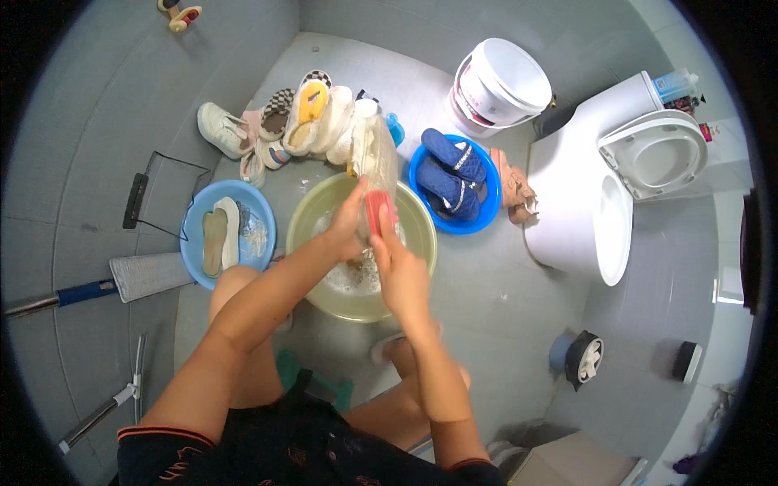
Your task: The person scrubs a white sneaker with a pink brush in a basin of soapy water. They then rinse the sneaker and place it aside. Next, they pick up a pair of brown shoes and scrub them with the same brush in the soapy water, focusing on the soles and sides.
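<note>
Person is crouching over a round olive-green plastic basin (421,235) w/ soapy water, sitting on the grey tiled floor (502,300). Left hand (350,223) is gripping a pale, see-through shoe (378,158), fingers wrapped round its lower end, holding it upright & tilted over the basin's far rim. Right hand (399,271) is clenching a red scrub brush (378,212), bristle side pressing against the shoe just above the foam. Both forearms are coming in from the lower edge, knees either side of the basin.

Left of the basin, touching or nearly so: a light-blue round plastic bowl (194,215) w/ two insoles lying in it, one tan, one white. Right of the basin: a bright-blue round bowl (486,212) holding a pair of navy slide sandals (450,172). Behind the basin, a row of shoes is lining up — white sneaker (220,128), checkered slip-on, yellow-lined one, several white ones. Further back-right, a white lidded plastic bucket (498,85). White toilet (616,186) w/ seat raised is standing at right. Mop head w/ blue handle (146,275) is lying at left.
</note>
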The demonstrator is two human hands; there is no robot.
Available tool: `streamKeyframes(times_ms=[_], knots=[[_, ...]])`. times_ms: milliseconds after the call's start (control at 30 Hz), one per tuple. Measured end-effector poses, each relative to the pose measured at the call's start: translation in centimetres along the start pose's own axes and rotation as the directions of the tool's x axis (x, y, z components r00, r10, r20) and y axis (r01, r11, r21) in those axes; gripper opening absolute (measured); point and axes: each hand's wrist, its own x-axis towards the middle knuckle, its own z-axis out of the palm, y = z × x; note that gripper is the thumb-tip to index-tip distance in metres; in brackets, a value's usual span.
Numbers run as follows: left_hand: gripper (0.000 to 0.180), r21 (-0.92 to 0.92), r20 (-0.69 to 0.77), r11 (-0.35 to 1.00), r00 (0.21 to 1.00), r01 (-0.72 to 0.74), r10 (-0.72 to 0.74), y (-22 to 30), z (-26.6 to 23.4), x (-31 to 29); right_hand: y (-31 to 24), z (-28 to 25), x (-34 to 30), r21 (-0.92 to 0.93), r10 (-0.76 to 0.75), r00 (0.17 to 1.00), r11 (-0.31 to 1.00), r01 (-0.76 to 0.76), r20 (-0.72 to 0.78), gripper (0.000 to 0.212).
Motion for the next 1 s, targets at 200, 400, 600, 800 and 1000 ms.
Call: streamKeyframes(times_ms=[200,400,600,800,1000], knots=[[0.046,-0.163,0.121,0.986,0.993,0.026,-0.007,-2.1,-0.4,0.6,1.1,-0.3,1.0,0.059,-0.01,0.998,0.998,0.013,-0.056,0.046],[0.061,-0.129,0.313,0.984,0.946,0.127,-0.081,1.3,-0.3,0.7,0.2,-1.1,-1.3,0.021,0.002,0.999,1.0,-0.003,0.038,0.047],[0.057,-0.135,0.331,0.991,0.943,0.019,0.027,1.8,0.5,0.8,1.4,-2.2,-1.2,-0.072,0.001,1.0,0.997,-0.002,-0.009,0.047],[0.061,-0.13,0.429,0.987,0.903,0.091,-0.026,1.0,1.6,-0.2,5.4,-3.4,2.6,-0.169,0.221,0.956,0.952,-0.254,-0.195,0.045],[0.063,-0.002,0.459,0.996,0.885,0.086,-0.075,0.4,1.8,-0.7,5.7,-4.7,3.4,0.388,0.169,0.937,0.921,-0.04,-0.305,0.047]])
